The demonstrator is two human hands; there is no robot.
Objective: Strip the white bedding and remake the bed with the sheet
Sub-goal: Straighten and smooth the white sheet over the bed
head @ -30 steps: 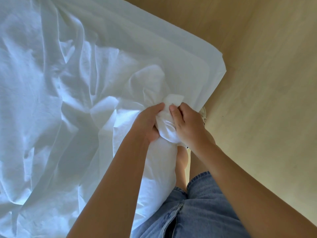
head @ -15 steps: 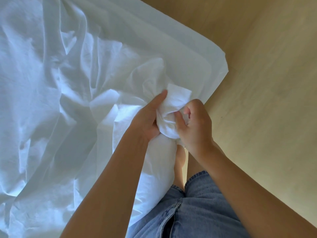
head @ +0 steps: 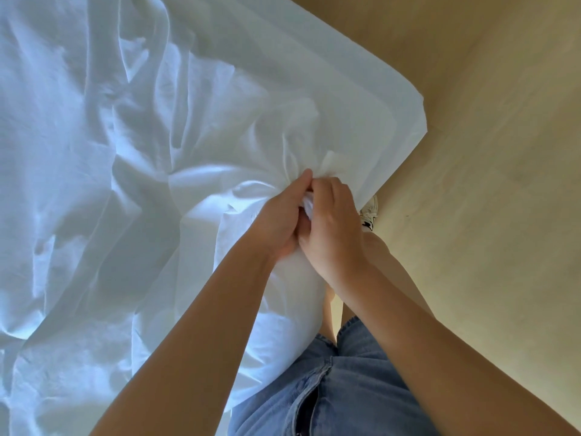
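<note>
A crumpled white sheet (head: 94, 152) covers the bed and fills the left of the view, its corner hanging over the bed's edge at the right. Near that corner a bunch of the sheet is gathered between both hands. My left hand (head: 279, 218) grips the bunch from the left, thumb up against the cloth. My right hand (head: 333, 228) curls round the same bunch from the right, pressed close against the left hand. Only a small fold of cloth shows between the fingers.
Bare light wooden floor (head: 487, 184) lies to the right of the bed. My legs in blue denim shorts (head: 330, 398) stand against the bed's edge, and a white shoe (head: 369, 212) shows just past the sheet's corner.
The hands have drawn together round the bunched cloth. The tuft that stuck out above them is now mostly hidden inside the grip. The right hand has rolled over the top of it.
</note>
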